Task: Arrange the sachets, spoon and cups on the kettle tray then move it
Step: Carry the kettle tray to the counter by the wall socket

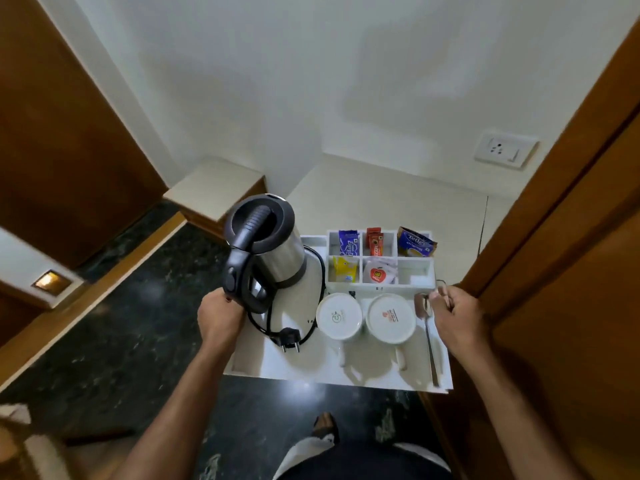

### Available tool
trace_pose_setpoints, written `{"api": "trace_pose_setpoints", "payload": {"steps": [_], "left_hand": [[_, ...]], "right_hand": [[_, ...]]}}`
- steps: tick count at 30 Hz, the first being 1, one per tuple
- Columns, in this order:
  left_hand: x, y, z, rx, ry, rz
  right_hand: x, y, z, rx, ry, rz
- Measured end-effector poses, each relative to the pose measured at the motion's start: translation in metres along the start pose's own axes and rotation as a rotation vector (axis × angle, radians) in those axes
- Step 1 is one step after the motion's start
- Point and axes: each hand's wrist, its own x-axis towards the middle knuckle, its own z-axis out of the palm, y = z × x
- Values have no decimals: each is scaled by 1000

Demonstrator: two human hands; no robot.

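Note:
I hold the white kettle tray (349, 370) off the floor, my left hand (220, 315) gripping its left edge and my right hand (457, 318) gripping its right edge. On it stands a steel kettle (273, 251) with its black cord and plug (289, 337). Two white cups (339, 317) (390, 318) sit upside down side by side. A metal spoon (428, 337) lies along the right side, next to my right hand. The divided box (415, 271) at the back holds several sachets (348, 245), (415, 241).
A cream counter (381, 199) lies just beyond the tray, with a wall socket (505, 148) above it. A wooden door frame (571, 220) stands close on the right. Dark marble floor (131, 317) spreads to the left and below, where my foot (325, 424) shows.

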Motion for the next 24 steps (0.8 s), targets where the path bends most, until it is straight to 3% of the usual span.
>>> {"api": "trace_pose_setpoints", "payload": {"steps": [12,24], "left_hand": [[160,90,119,45,-161,79],[218,129,226,113,-347,42]], "right_hand": [[121,-8,42,-4,115,201],[199,12,60,-95,162,411]]}}
